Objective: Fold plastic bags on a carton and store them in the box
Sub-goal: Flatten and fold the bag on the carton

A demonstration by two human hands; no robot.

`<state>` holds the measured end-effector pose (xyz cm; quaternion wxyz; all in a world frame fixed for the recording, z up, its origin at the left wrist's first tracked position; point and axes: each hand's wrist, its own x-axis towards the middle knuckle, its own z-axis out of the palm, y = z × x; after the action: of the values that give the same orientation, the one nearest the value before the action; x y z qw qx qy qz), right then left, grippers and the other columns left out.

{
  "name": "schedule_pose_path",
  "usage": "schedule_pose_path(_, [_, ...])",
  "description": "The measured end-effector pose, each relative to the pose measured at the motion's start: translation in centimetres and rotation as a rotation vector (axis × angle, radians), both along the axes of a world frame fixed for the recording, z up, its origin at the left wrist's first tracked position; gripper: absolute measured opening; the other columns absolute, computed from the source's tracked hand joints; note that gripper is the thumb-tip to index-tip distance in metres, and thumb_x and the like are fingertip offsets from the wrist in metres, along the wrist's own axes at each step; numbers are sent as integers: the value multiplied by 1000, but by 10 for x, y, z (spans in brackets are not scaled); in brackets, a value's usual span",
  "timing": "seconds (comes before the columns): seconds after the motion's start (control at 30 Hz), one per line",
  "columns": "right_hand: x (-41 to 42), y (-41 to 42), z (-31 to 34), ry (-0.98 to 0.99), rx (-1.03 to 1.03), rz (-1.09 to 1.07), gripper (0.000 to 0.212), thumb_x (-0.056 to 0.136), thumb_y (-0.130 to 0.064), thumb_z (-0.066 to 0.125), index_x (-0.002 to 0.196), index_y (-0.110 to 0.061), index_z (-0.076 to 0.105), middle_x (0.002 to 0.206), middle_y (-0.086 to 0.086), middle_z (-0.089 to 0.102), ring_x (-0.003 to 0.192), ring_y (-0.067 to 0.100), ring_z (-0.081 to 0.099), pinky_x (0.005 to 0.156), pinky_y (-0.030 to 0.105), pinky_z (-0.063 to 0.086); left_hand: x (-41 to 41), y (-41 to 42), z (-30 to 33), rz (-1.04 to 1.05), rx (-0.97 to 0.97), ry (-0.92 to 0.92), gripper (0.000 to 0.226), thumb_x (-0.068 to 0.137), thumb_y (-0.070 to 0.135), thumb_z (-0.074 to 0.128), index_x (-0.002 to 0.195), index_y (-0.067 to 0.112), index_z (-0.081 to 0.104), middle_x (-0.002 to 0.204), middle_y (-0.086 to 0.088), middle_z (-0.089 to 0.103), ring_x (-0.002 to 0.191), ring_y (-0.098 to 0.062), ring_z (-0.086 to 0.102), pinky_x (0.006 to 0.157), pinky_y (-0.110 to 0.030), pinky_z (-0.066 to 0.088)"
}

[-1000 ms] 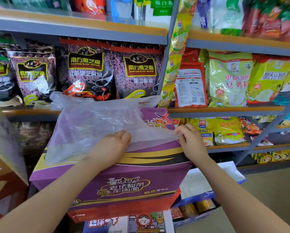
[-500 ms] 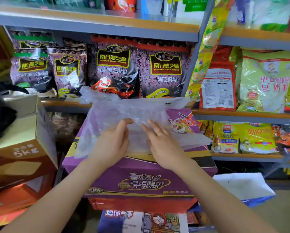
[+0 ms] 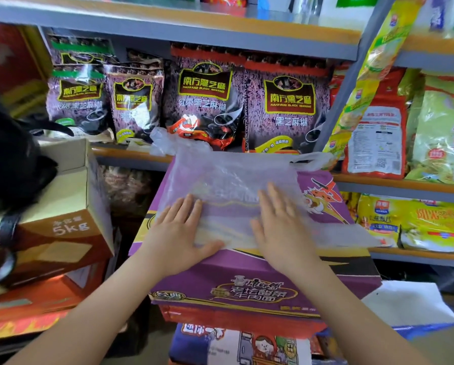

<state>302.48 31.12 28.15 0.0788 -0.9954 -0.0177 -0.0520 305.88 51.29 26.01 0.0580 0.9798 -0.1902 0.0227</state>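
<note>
Carton top (image 3: 249,262): I see it partly masked by the plastic bag (image 3: 228,185) and both hands.
Black bag (image 3: 10,159): cut off at left edge.
Open box (image 3: 70,206): interior hidden.
Lower cartons (image 3: 236,346): cropped at bottom edge.

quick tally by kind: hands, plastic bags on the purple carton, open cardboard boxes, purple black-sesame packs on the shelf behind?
Hands: 2 (left hand, right hand)
Plastic bag on the purple carton: 1
Open cardboard box: 1
Black-sesame packs: 4
Total: 8
</note>
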Motion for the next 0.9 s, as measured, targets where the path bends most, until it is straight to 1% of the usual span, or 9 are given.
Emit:
schedule_pose_path(0.07, [9, 19, -8, 25, 11, 242, 75, 83, -50, 3, 150, -18, 10, 159, 3, -1, 147, 21, 2, 118, 38, 5, -1, -2, -2, 14, -15, -21, 138, 37, 88, -29, 148, 13, 7, 157, -4, 4, 144, -17, 3, 115, -30, 2])
schedule_pose_path(0.13, [15, 26, -18, 109, -16, 305, 84, 73, -56, -5, 150, -24, 6, 159, -2, -4, 147, 15, -2, 117, 34, -2, 0, -1, -3, 26, -37, -24, 139, 40, 89, -27, 147, 9, 10, 156, -7, 8, 144, -19, 7, 115, -29, 3])
schedule_pose_path(0.23, [21, 4, -22, 157, -42, 211, 88, 67, -60, -11, 149, -31, 1, 158, -8, -9, 146, 10, -8, 116, 32, -7, 1, 2, -2, 30, -14, -16, 140, 38, 89, -27, 147, 8, 6, 157, -9, 4, 144, -22, 4, 115, -30, 1])
schedule_pose_path(0.37, [15, -41, -19, 209, -76, 71, 80, 75, -63, -9, 149, -32, -5, 157, -10, -12, 145, 9, -11, 118, 32, -5, 2, 3, -1, 26, 23, 5, 139, 37, 89, -27, 147, 9, 0, 157, -8, -2, 144, -21, 0, 115, -30, -1])
schedule_pose_path(0.5, [8, -84, -19, 220, -58, -87, 55, 99, -48, 13, 149, -31, -2, 158, -8, -10, 146, 11, -10, 117, 33, -3, 1, 3, 1, 15, 38, 36, 142, 34, 90, -27, 147, 9, -1, 157, -8, -4, 144, -21, -2, 116, -31, 1])
schedule_pose_path(0.67, [7, -99, -11, 252, -52, -260, 56, 100, -43, 17, 150, -27, -1, 159, -2, -12, 146, 15, -8, 118, 39, -3, 1, 1, 14, 7, 93, 81, 146, 31, 94, -17, 148, 10, 9, 156, -8, 7, 144, -23, 6, 115, -34, 9])
schedule_pose_path(0.77, [19, -69, 7, 64, -55, -173, 57, 99, -41, 26, 149, -18, 13, 159, 4, 1, 146, 23, 4, 119, 42, 6, 24, -5, 26, -15, -14, 61, 120, 52, 87, -12, 136, 19, 40, 136, -9, 42, 128, -31, 35, 106, -41, 32])
schedule_pose_path(0.83, [35, -44, 25, -3, 13, -47, 53, 98, -38, 34, 146, -17, 26, 158, 5, 13, 144, 25, 15, 116, 40, 16, 48, -11, 37, 13, -220, 3, 87, 74, 77, 17, 125, 16, 52, 125, -10, 52, 118, -32, 45, 97, -42, 40])
schedule_pose_path(0.9, [57, -21, 40, -27, 58, 66, 47, 98, -34, 38, 141, -16, 36, 153, 4, 26, 140, 22, 24, 111, 36, 23, 78, -16, 46, 26, -367, -78, 49, 90, 47, 43, 123, 11, 53, 123, -11, 53, 113, -34, 50, 89, -43, 44])
